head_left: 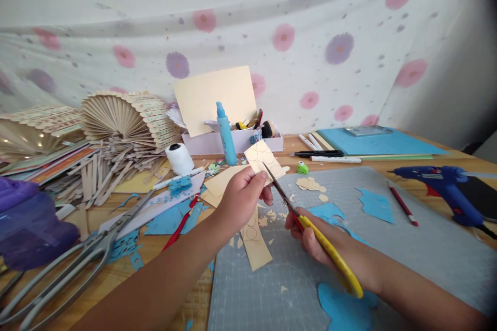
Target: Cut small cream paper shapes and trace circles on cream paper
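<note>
My left hand (248, 189) is closed on a small piece of cream paper (261, 158) that has circles drawn on it. In my right hand (316, 240) is a pair of scissors (330, 253) with yellow and red handles, its blades pointing up and left at the paper's lower edge. Beneath my hands, a cream paper strip (258, 256) with drawn circles lies on the grey cutting mat (248, 305), with small cream scraps around it. Several cut cream circles (310, 184) are in a cluster beyond my right hand.
Large metal scissors (104, 243) and a purple container (34, 232) stand at left. A blue glue bottle (226, 134) and white thread spool (179, 159) are behind. Blue paper pieces (376, 205), a red pencil (403, 204) and a blue glue gun (442, 181) lie at right.
</note>
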Available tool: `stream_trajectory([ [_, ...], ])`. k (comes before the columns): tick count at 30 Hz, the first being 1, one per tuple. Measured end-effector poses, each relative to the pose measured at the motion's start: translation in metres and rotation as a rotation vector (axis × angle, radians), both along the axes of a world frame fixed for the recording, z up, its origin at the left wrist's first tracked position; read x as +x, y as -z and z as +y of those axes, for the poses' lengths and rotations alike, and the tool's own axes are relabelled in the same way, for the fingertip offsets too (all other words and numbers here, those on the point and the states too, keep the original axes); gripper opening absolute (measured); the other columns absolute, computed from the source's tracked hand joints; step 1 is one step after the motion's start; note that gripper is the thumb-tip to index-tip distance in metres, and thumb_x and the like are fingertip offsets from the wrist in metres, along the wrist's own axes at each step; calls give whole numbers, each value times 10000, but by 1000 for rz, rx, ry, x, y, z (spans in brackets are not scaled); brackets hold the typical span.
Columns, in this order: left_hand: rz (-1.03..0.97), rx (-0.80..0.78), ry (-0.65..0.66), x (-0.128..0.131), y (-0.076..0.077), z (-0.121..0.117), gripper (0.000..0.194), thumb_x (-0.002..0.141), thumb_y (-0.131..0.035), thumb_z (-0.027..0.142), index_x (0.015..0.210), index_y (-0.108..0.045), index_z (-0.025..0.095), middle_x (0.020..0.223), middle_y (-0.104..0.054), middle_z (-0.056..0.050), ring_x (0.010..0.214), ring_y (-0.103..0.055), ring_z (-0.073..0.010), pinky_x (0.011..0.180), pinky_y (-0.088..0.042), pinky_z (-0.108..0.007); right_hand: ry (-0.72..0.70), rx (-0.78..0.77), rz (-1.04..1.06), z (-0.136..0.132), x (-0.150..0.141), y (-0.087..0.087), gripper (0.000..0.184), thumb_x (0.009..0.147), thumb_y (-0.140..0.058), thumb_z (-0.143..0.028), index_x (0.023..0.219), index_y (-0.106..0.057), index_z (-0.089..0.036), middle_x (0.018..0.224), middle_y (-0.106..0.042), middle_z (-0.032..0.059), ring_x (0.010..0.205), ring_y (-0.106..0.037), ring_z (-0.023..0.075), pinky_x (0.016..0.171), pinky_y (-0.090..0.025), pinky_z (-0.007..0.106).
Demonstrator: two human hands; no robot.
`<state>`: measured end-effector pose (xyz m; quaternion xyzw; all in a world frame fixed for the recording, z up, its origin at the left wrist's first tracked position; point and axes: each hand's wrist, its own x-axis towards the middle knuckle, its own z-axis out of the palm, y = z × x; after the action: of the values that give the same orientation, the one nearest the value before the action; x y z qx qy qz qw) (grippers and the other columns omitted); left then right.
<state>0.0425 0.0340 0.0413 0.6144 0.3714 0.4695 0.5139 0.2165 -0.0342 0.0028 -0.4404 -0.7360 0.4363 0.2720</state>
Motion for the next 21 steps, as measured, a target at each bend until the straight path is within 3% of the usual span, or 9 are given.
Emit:
stream_trajectory([
  [7,15,28,7,-2,3,0,195,803,-508,303,655,-518,176,503,-545,33,459,-527,-105,506,-437,-239,-1,4,41,-1,-4,1,562,867,-239,-741,981,-461,-238,913,-532,66,850,-540,232,814,-482,444],
  [13,37,67,16,-2,6,1,201,835,-488,293,683,-525,168,511,-551,35,486,-529,-95,542,-432,-230,16,59,77,1,-7,5,559,864,-179,-752,852,-417,-246,784,-477,19,749,-482,200,749,-459,391],
  [21,37,95,52,-4,11,6,217,827,-486,351,748,-547,158,533,-536,40,472,-507,-97,504,-424,-236,222,5,7,0,-16,-10,502,750,-444,-736,712,-421,-237,696,-450,7,662,-436,184,558,-426,304],
])
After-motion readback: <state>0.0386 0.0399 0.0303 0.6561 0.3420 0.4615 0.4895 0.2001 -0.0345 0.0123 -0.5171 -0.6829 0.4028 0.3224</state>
